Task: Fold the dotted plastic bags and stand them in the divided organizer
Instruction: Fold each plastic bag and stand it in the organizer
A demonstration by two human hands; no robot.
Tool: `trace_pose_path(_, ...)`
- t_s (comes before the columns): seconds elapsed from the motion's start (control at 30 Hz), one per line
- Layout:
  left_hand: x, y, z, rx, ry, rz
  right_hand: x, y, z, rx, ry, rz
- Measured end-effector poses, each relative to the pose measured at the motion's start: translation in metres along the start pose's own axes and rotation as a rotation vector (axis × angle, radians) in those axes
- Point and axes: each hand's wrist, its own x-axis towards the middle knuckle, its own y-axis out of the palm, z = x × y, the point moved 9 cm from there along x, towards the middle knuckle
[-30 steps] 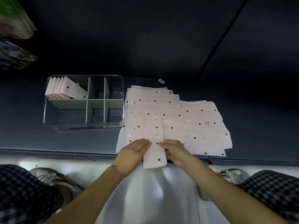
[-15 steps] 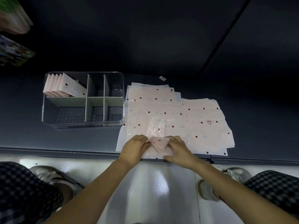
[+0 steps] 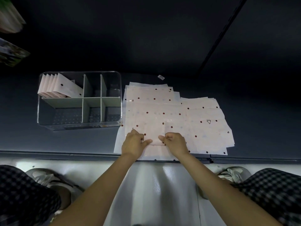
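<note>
A partly folded dotted bag (image 3: 154, 141) is pinched at lower centre by the left hand (image 3: 133, 144) and right hand (image 3: 175, 143), grip closed on it, atop the flat bag pile (image 3: 203, 121). The crease should be pressed flat and edges aligned before it is stood beside the folded bags (image 3: 55, 86) in the clear divided organizer (image 3: 114, 126), upper left.

A folded bag (image 3: 154, 137), pale pink with dark red dots, lies as a narrow strip just below the frame's centre, its near end rolled over; under it spreads an overlapping pile of flat bags (image 3: 187, 118), right of centre; the clear organizer (image 3: 79, 124) with grey dividers sits left of the pile, touching it; folded bags (image 3: 57, 86) stand tilted in its upper left compartment.
</note>
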Motion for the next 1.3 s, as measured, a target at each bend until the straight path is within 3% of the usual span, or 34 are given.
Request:
trace_pose_path(0.4,-0.003,0.002,-0.001,-0.009,-0.069,-0.036,-0.003,-0.004,-0.014,-0.064,0.165,-0.07)
trace_pose_path(0.67,-0.009,-0.011,-0.005,0.107,-0.147,-0.207,-0.006,-0.005,-0.01,-0.086,0.227,-0.095)
trace_pose_path(0.77,-0.01,-0.009,-0.037,0.304,0.153,-0.258,-0.005,-0.005,-0.01,-0.087,0.247,-0.094)
trace_pose_path(0.87,-0.009,0.021,-0.057,0.53,0.512,-0.058,-0.004,-0.005,-0.01,-0.094,0.251,-0.087)
trace_pose_path(1.0,0.001,0.032,-0.032,0.689,0.497,0.094,-0.003,-0.006,-0.009,-0.123,0.237,-0.095)
trace_pose_path(1.3,0.0,0.037,-0.027,0.747,0.521,0.101,-0.011,-0.002,-0.029,0.108,0.324,-0.005)
